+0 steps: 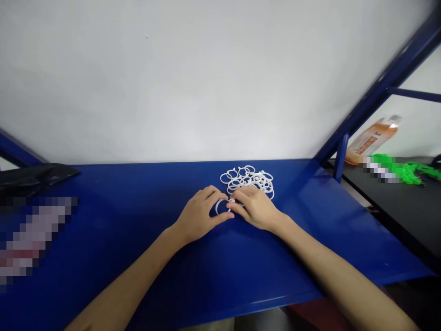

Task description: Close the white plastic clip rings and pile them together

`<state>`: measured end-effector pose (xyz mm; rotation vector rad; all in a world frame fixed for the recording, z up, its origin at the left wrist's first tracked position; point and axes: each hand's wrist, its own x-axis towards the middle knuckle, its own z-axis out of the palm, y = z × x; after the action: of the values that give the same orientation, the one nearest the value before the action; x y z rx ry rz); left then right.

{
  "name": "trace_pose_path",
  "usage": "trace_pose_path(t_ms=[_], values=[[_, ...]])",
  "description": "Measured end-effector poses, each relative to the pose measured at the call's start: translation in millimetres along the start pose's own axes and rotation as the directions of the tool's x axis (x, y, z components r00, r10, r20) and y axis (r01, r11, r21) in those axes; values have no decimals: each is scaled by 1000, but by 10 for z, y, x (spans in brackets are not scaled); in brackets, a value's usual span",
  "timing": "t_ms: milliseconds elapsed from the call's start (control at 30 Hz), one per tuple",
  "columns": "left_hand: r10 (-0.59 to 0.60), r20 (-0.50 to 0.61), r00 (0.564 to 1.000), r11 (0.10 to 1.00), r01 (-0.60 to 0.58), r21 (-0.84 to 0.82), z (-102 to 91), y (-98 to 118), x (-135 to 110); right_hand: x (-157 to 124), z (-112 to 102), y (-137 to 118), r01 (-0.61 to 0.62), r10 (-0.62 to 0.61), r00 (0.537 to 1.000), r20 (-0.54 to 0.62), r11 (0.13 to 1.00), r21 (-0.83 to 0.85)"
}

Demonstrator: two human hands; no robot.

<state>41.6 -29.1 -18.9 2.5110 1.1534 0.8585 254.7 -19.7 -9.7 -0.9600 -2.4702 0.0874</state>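
A thin white ring with a small knob-like joint is held just above or on the blue surface, between my two hands. My left hand curves around the ring's left side, its thumb and fingertips closed toward the joint. From the right, my right hand pinches at the joint with thumb and index finger, partly covering it. Right behind my right hand lies a loose pile of similar white rings, some overlapping. Whether the held ring is linked to the pile is hidden by my fingers.
The blue tabletop meets a pale wall. Black plastic and a blurred-out item lie at left. Blue frame bars rise at right, beside a dark table with an orange-labelled bottle and bright green strands.
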Motion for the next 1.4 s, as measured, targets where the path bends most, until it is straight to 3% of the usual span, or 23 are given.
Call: trace_pose_path(t_ms=[133, 367, 633, 833, 1067, 1400], values=[[51, 20, 998, 998, -50, -44, -13, 16, -14, -16, -1, -37, -34, 32, 999, 15, 994, 105], [76, 31, 997, 995, -74, -65, -14, 31, -5, -28, 17, -49, 4, 5, 998, -68, 990, 140], [44, 132, 990, 999, -42, -13, 29, -37, -20, -16, -28, -14, -11, 11, 1000, 24, 1000, -5], [60, 93, 994, 998, -60, 1, 54, -45, -30, 0, -73, -25, 57, -43, 993, 106, 990, -126], [107, 80, 991, 994, -110, 26, 75, -69, -35, -16, 22, -18, 73, -61, 995, 78, 983, -168], [92, 73, 993, 993, -97, 67, 61, -50, -19, -31, 8, -61, -72, 75, 997, 28, 992, -107]])
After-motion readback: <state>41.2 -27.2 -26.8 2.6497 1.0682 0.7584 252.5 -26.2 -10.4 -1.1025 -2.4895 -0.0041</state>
